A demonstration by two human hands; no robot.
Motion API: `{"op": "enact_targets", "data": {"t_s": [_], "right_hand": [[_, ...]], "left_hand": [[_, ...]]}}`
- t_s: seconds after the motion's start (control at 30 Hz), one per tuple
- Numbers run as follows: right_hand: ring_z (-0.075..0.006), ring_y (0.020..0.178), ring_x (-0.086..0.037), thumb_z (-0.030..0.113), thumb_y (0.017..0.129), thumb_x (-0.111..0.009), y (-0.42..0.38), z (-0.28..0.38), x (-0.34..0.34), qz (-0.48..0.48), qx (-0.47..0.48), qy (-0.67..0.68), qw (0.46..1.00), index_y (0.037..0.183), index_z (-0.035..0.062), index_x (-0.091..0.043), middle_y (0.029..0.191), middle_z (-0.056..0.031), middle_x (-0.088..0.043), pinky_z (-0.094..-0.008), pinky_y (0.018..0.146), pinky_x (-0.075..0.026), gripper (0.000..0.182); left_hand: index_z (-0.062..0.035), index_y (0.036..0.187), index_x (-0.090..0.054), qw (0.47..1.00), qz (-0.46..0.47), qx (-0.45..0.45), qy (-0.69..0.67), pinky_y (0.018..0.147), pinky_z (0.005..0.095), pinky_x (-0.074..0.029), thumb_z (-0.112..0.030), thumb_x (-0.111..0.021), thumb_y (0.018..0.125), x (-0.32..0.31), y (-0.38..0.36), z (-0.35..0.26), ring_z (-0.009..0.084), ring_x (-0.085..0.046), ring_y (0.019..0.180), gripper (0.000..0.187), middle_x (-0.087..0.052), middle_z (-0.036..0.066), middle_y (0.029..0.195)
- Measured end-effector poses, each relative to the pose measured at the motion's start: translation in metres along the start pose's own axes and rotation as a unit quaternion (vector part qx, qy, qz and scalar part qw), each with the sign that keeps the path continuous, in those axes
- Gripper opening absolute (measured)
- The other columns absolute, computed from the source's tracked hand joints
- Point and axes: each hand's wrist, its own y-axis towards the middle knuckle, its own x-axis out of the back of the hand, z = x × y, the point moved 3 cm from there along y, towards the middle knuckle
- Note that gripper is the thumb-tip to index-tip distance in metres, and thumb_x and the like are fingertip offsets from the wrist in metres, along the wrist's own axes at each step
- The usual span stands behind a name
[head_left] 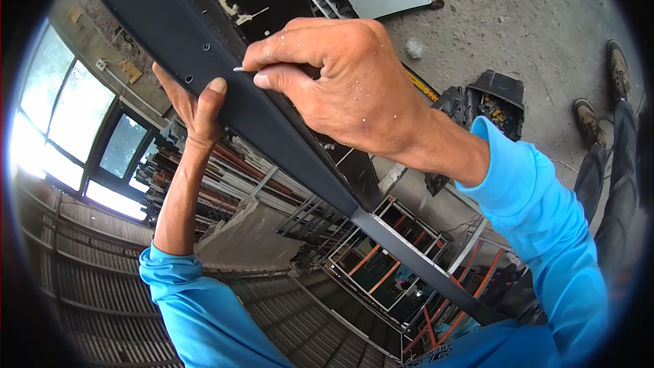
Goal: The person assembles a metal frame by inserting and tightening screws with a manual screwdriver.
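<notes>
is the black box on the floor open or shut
Open: no lid covers the black box, and a jumble of small items, some yellow, shows inside.

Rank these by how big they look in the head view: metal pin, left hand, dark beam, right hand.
1. dark beam
2. right hand
3. left hand
4. metal pin, only its end showing

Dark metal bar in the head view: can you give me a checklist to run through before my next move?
1. Left hand on the dark metal bar: ok, thumb on its face by the edge.
2. Small metal piece in the right hand: ok, pinched between thumb and index finger.
3. Piece lined up with either of the two holes: not ok, it sits apart from both.
4. Inside of the holes: cannot tell, too small.
5. Other person's legs away from the hands: ok.
</notes>
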Motion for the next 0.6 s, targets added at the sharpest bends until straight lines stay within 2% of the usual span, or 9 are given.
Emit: {"op": "enact_targets", "data": {"t_s": [0.07,0.17,0.23,0.27,0.37,0.4,0.43,0.47,0.6], "right_hand": [[-0.0284,0.071,-0.07,0.001,0.079,-0.064,0.004,-0.007,0.006,-0.048,0.011,0.016,0.999,0.091,-0.0068,-0.07,0.083,-0.0207,-0.07,-0.0333,0.065,-0.058,0.015],[-0.0282,0.07,-0.07,0.001,0.08,-0.063,0.011,-0.011,0.014,-0.055,0.046,-0.023,0.997,0.089,-0.0074,-0.07,0.084,-0.0231,-0.069,-0.0329,0.062,-0.058,0.015],[-0.0271,0.068,-0.07,0.005,0.08,-0.065,0.015,-0.013,0.011,-0.057,0.06,-0.06,0.995,0.083,-0.0069,-0.07,0.077,-0.0218,-0.068,-0.0318,0.059,-0.058,0.013],[-0.0263,0.067,-0.069,0.007,0.08,-0.066,0.017,-0.011,0.007,-0.059,0.083,-0.066,0.993,0.079,-0.0058,-0.069,0.073,-0.0201,-0.066,-0.0309,0.059,-0.058,0.013],[-0.0238,0.069,-0.066,0.014,0.077,-0.071,0.022,-0.006,-0.004,-0.076,0.144,-0.108,0.981,0.07,-0.002,-0.067,0.068,-0.0159,-0.062,-0.0296,0.061,-0.058,0.018],[-0.023,0.073,-0.065,0.014,0.076,-0.072,0.021,0.001,-0.003,-0.091,0.185,-0.214,0.955,0.071,-0.0014,-0.068,0.07,-0.0163,-0.062,-0.0294,0.061,-0.058,0.017],[-0.0223,0.076,-0.064,0.014,0.075,-0.073,0.02,0.006,-0.003,-0.105,0.225,-0.318,0.915,0.071,-0.0009,-0.068,0.073,-0.0168,-0.063,-0.0291,0.062,-0.058,0.016],[-0.0223,0.076,-0.064,0.014,0.075,-0.073,0.022,0.005,-0.002,-0.103,0.227,-0.318,0.915,0.071,-0.0009,-0.068,0.073,-0.0168,-0.063,-0.0291,0.062,-0.058,0.016],[-0.0216,0.078,-0.063,0.013,0.073,-0.073,0.025,0.001,-0.004,-0.075,0.225,-0.313,0.92,0.074,-0.0006,-0.069,0.074,-0.0162,-0.064,-0.03,0.064,-0.058,0.014]], "left_hand": [[-0.004,0.126,-0.035,1.0,-0.004,0.0,-0.011,0.087,0.0417,-0.042,-0.043,-0.067,0.065,-0.002,0.003,0.004,0.0229,-0.048,0.103,0.079,-0.044,0.012,0.108],[-0.0029,0.131,-0.035,0.999,-0.026,0.022,-0.035,0.089,0.0399,-0.045,-0.039,-0.066,0.067,0.004,-0.006,0.004,0.0239,-0.052,0.103,0.079,-0.048,0.013,0.111],[-0.0022,0.134,-0.034,0.996,-0.053,0.035,-0.058,0.091,0.0386,-0.046,-0.035,-0.065,0.068,0.008,-0.008,0.008,0.0245,-0.055,0.103,0.08,-0.05,0.014,0.113],[-0.0008,0.133,-0.038,0.998,-0.055,0.008,-0.013,0.095,0.0392,-0.042,-0.035,-0.064,0.071,0.013,-0.008,0.011,0.0248,-0.052,0.11,0.076,-0.049,0.015,0.117],[-0.0005,0.131,-0.04,0.996,-0.013,-0.06,0.071,0.097,0.039,-0.041,-0.035,-0.061,0.076,0.006,-0.007,-0.002,0.0251,-0.052,0.111,0.068,-0.049,0.014,0.121],[-0.0005,0.131,-0.04,0.996,-0.015,-0.058,0.07,0.097,0.039,-0.041,-0.035,-0.061,0.076,0.003,-0.005,-0.011,0.0251,-0.052,0.111,0.068,-0.049,0.014,0.121],[-0.0013,0.13,-0.038,0.997,-0.022,-0.047,0.062,0.095,0.0428,-0.04,-0.045,-0.063,0.07,-0.001,-0.003,-0.022,0.0257,-0.049,0.111,0.078,-0.045,0.013,0.117],[-0.0021,0.128,-0.036,0.997,-0.029,-0.037,0.053,0.093,0.0466,-0.039,-0.055,-0.064,0.063,-0.003,-0.001,-0.027,0.0263,-0.046,0.11,0.089,-0.042,0.012,0.113],[-0.0026,0.13,-0.035,0.99,0.012,-0.024,0.142,0.094,0.0492,-0.037,-0.059,-0.063,0.063,0.006,0.004,-0.005,0.0279,-0.043,0.112,0.092,-0.04,0.013,0.114]]}}
